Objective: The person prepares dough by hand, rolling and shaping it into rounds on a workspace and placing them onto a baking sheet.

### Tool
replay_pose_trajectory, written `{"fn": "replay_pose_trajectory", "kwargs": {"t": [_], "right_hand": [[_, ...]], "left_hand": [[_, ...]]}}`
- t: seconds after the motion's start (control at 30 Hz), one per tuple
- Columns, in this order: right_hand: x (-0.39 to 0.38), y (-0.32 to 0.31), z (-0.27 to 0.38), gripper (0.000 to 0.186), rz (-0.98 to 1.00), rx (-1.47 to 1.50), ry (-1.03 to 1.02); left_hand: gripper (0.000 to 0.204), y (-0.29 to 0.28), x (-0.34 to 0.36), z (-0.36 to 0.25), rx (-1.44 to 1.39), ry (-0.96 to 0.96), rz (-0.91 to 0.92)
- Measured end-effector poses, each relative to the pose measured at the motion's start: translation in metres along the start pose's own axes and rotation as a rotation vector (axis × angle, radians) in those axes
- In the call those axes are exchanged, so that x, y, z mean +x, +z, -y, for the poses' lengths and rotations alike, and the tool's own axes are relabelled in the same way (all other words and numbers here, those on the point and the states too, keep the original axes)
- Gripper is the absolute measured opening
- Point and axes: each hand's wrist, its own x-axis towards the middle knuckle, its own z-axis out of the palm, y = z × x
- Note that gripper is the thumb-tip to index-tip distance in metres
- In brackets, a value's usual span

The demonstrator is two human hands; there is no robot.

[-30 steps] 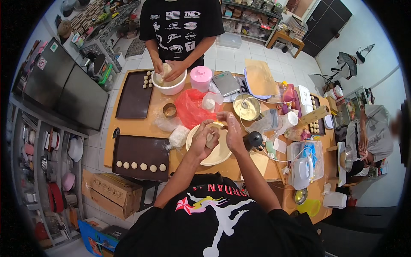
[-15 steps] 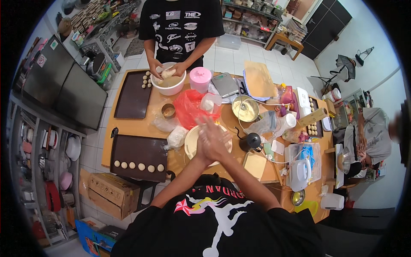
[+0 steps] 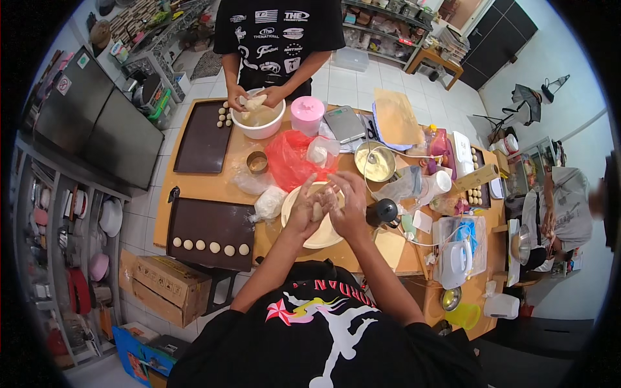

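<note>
Above a cream bowl (image 3: 317, 244) at the table's near edge, my left hand (image 3: 302, 212) cups a small pale dough ball (image 3: 317, 212) in its palm. My right hand (image 3: 348, 205) is just to its right, fingers apart and turned inward, with nothing seen in it; the fingertips of both hands come close together. Flour or dough whitens the fingers. To the left, a dark baking tray (image 3: 210, 223) carries a row of several round dough balls (image 3: 214, 247). A floury plastic bag (image 3: 269, 204) lies between that tray and the bowl.
Across the table a person's hands (image 3: 255, 100) work dough over a white bowl (image 3: 262, 130), beside a second tray (image 3: 199, 145). A red plastic bag (image 3: 288, 161), a pan of pale filling (image 3: 375, 163) and a black kettle (image 3: 383, 212) crowd around my bowl.
My hands, pressed palm to palm over the bowl before, have come apart and show the dough ball in the left palm. The co-worker's hands still hold dough over the white bowl.
</note>
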Motion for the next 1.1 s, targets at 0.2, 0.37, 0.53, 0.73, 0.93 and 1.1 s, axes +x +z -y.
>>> {"fn": "replay_pose_trajectory", "kwargs": {"t": [0.2, 0.37, 0.53, 0.73, 0.93, 1.1], "right_hand": [[-0.007, 0.037, 0.013, 0.049, 0.309, 0.102, -0.045], [-0.005, 0.034, -0.008, 0.051, 0.308, -0.211, 0.2], [-0.02, 0.04, 0.011, 0.056, 0.395, -0.091, -0.039], [-0.01, 0.041, 0.002, 0.054, 0.27, -0.203, 0.03], [-0.01, 0.029, -0.001, 0.055, 0.245, -0.425, -0.061], [-0.018, 0.028, 0.009, 0.05, 0.294, -0.128, -0.147]], "left_hand": [[0.078, -0.003, -0.002, 0.017, -0.159, -0.165, 0.206], [0.084, 0.016, -0.011, 0.013, -0.025, -0.134, 0.057], [0.092, -0.003, 0.0, 0.003, -0.259, -0.202, 0.274], [0.093, 0.003, -0.007, 0.012, 0.014, -0.22, 0.184], [0.099, 0.002, -0.006, -0.013, -0.736, -0.402, 0.341], [0.084, -0.014, 0.005, 0.002, -0.263, -0.277, 0.553]]}}
